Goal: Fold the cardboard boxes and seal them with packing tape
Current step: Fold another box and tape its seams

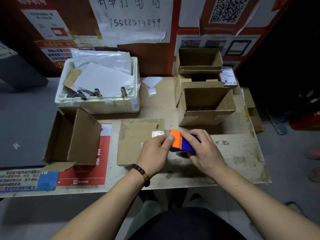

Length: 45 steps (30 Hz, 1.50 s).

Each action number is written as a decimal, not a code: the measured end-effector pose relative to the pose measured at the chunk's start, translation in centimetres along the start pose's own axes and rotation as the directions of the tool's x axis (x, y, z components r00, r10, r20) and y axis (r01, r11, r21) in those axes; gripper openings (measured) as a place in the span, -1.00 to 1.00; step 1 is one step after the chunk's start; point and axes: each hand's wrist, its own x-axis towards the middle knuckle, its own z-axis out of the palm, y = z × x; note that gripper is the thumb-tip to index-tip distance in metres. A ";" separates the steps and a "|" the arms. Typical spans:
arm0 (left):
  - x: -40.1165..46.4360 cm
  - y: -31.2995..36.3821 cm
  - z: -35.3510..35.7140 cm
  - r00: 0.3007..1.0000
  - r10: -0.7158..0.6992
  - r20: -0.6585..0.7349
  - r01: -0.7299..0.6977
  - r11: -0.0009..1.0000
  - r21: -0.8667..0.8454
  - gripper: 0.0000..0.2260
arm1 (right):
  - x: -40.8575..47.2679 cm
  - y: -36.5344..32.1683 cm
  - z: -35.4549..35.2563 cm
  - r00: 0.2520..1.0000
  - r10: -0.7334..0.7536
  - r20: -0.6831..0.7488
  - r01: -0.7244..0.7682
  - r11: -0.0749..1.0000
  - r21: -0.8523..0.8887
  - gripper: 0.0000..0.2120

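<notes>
A small closed cardboard box (133,141) lies on the table in front of me, its top showing torn paper and a shiny strip of clear tape (158,134). My right hand (201,149) grips an orange and blue tape dispenser (181,142) at the box's right edge. My left hand (155,153) rests on the box top, its thumb and fingers pinching the orange front of the dispenser where the tape comes out. A beaded bracelet sits on my left wrist.
An open cardboard box (72,139) stands at the left. Three open boxes (206,104) stand at the back right. A white foam box (98,101) holding papers and clips sits at the back centre. The wooden table (233,161) ends just below my wrists.
</notes>
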 end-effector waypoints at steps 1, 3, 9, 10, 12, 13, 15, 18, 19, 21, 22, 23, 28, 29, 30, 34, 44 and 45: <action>0.1 -0.1 -0.1 0.999 -0.021 -0.042 0.018 0.997 -0.073 -0.62 | 0.1 0.0 -0.1 1.000 -0.005 0.007 0.005 1.000 0.001 -0.02; 0.4 -0.3 -0.2 0.991 -0.104 -0.081 0.069 0.935 -0.348 -0.65 | 0.5 0.1 -0.5 1.000 -0.024 0.008 0.024 1.000 -0.017 -0.02; 0.5 -1.0 -0.2 0.974 -0.103 -0.201 0.068 0.983 -0.173 -0.74 | 0.9 0.3 -1.1 0.991 -0.105 0.088 0.117 0.983 -0.142 0.03; 0.5 -0.9 -0.3 0.967 -0.086 -0.239 0.058 0.991 -0.122 -0.75 | 0.9 0.5 -1.2 0.989 -0.117 0.093 0.131 0.978 -0.163 0.05; 0.8 -0.9 -1.3 0.959 -0.081 -0.273 0.059 0.994 -0.087 -0.78 | 0.8 1.3 -1.4 0.990 -0.128 0.068 0.139 0.970 -0.202 0.02; 1.1 -0.9 -2.1 0.955 -0.087 -0.283 0.066 0.994 -0.082 -0.79 | 0.7 1.8 -1.5 0.991 -0.126 0.048 0.133 0.965 -0.226 0.00; 1.6 -1.2 -3.8 0.946 -0.097 -0.308 0.081 0.995 -0.064 -0.80 | 0.2 3.1 -1.5 0.994 -0.107 0.031 0.111 0.951 -0.287 -0.02; 1.9 -1.3 -4.8 0.948 -0.071 -0.310 0.073 0.997 -0.003 -0.82 | -0.4 4.3 -1.5 0.995 -0.087 0.039 0.096 0.931 -0.352 -0.12; 1.8 -1.0 -4.5 0.949 -0.024 -0.313 0.037 0.999 0.035 -0.82 | -0.6 4.3 -1.1 0.995 -0.097 0.033 0.102 0.919 -0.382 -0.17; 1.5 -0.3 -2.7 0.926 0.202 -0.318 -0.130 0.964 0.232 -0.82 | -0.3 3.0 -0.2 0.990 -0.132 0.041 0.136 0.879 -0.457 -0.25; 1.1 0.5 -1.4 0.901 0.335 -0.275 -0.214 0.896 0.389 -0.80 | 0.1 2.2 0.3 0.992 -0.100 0.080 0.126 0.860 -0.494 -0.25; 0.7 1.2 0.0 0.882 0.421 -0.214 -0.262 0.813 0.520 -0.76 | 0.5 1.4 0.9 0.991 0.002 0.136 0.070 0.849 -0.523 -0.26; 0.7 3.0 0.7 0.939 0.303 -0.162 -0.234 0.909 0.344 -0.72 | 0.2 4.6 3.2 0.674 0.574 0.466 -0.502 0.818 -0.281 -0.42; 1.0 2.9 0.2 0.957 0.243 -0.159 -0.202 0.950 0.238 -0.77 | -0.3 5.5 3.6 0.608 0.604 0.515 -0.620 0.767 -0.166 -0.42; 1.1 2.9 -0.2 0.970 0.199 -0.140 -0.177 0.971 0.158 -0.80 | -0.7 6.0 4.0 0.583 0.605 0.543 -0.673 0.734 -0.095 -0.41; 1.1 2.5 -0.8 0.988 0.120 -0.099 -0.123 0.992 -0.026 -0.82 | -0.9 6.7 4.5 0.603 0.617 0.505 -0.668 0.737 -0.103 -0.44; 1.8 -0.5 -1.5 0.993 -0.017 -0.121 -0.003 0.986 -0.167 -0.83 | 4.7 -1.2 0.6 0.744 0.271 0.611 -0.635 0.001 0.773 -0.48; 1.9 -1.0 -1.5 0.989 -0.047 -0.139 0.023 0.985 -0.169 -0.82 | 4.7 -1.3 0.9 0.720 0.292 0.629 -0.662 0.015 0.750 -0.63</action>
